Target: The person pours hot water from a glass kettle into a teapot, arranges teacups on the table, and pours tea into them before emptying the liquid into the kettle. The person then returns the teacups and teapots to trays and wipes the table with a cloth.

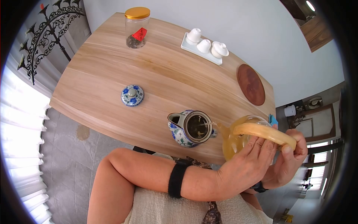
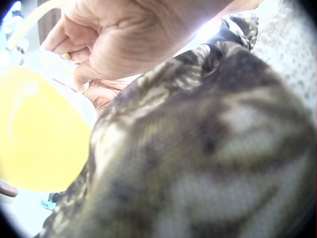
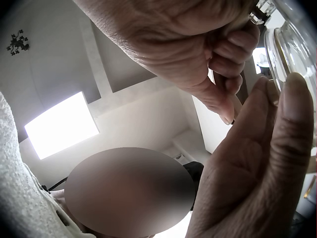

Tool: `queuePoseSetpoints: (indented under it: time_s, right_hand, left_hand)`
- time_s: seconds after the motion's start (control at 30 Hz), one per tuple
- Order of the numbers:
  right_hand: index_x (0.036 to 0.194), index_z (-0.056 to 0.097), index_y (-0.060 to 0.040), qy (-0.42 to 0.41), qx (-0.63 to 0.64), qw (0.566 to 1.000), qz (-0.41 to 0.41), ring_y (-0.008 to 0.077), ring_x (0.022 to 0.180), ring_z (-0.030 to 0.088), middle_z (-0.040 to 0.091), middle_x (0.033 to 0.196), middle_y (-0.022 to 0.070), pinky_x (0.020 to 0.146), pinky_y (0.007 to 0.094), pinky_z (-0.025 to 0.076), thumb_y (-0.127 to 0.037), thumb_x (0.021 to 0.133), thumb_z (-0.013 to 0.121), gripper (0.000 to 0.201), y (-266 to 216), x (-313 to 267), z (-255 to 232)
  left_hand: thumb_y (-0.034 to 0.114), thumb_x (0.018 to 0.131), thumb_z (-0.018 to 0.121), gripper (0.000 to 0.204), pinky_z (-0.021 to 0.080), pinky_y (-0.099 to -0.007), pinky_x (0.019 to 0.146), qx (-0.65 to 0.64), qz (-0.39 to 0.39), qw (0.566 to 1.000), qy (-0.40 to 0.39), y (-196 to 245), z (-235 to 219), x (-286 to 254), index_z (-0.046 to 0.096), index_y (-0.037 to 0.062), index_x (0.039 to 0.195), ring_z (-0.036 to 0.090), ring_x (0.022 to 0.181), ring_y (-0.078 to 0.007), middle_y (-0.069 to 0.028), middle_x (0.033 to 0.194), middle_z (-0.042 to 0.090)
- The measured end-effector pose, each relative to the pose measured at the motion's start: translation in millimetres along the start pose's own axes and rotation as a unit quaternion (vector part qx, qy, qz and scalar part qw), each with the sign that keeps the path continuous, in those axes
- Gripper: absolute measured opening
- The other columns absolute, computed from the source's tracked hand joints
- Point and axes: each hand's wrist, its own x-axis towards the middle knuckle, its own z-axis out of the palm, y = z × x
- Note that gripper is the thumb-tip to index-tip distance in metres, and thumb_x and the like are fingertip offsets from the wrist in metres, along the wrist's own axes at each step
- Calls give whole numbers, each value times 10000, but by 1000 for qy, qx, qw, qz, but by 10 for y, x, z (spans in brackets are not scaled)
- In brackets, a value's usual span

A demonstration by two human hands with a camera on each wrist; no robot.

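Observation:
A glass teapot (image 1: pixel 228 143) with amber liquid and a pale arched handle (image 1: pixel 261 130) is tipped to the left. A thin stream (image 1: pixel 212 123) runs from it into a blue-and-white porcelain teapot (image 1: pixel 182 139), lidless, with dark liquid inside. My right hand (image 1: pixel 286 166) grips the handle's right end with curled fingers. My left hand (image 1: pixel 240 168) reaches across, its straight fingers at the top of the glass teapot under the handle; in the right wrist view its thumb (image 3: pixel 296 114) lies against the glass. The porcelain lid (image 1: pixel 132 95) rests on the table to the left.
On the wooden table (image 1: pixel 100 71) stand a gold-lidded jar (image 1: pixel 136 28) at the back and a white tray (image 1: pixel 191 47) with white cups and a lidded bowl. A round brown board (image 1: pixel 251 85) lies at the right edge. A black candle stand (image 1: pixel 52 30) is at the far left.

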Motion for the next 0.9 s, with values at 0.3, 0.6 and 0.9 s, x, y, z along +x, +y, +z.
queuePoseSetpoints:
  time_s: [0.3, 0.6, 0.9]
  right_hand:
    - [750, 528, -6, -3, -6, 1000, 6, 80, 667, 412, 468, 694, -11, 662, 233, 339, -258, 730, 748, 335, 3, 1, -22]
    - [752, 528, -4, -4, -4, 1000, 10, 79, 673, 418, 473, 705, -9, 663, 228, 338, -255, 728, 749, 335, 15, -3, -32]
    - [752, 528, -4, 2, -2, 1000, 10, 80, 674, 419, 473, 708, -7, 661, 229, 338, -247, 719, 750, 331, 21, -10, -25]
  left_hand:
    - [135, 783, 526, 468, 465, -393, 941, -5, 6, 1000, -3, -9, -8, 0, 517, -115, 1179, 615, 1017, -306, -234, 1194, 553]
    - [128, 780, 535, 446, 479, -392, 922, -12, -1, 1000, 5, -9, -26, 2, 534, -114, 1155, 627, 991, -300, -234, 1170, 567]
    - [131, 773, 535, 447, 484, -391, 914, -4, 4, 1000, 3, -12, -18, -4, 542, -101, 1155, 629, 986, -295, -227, 1169, 571]
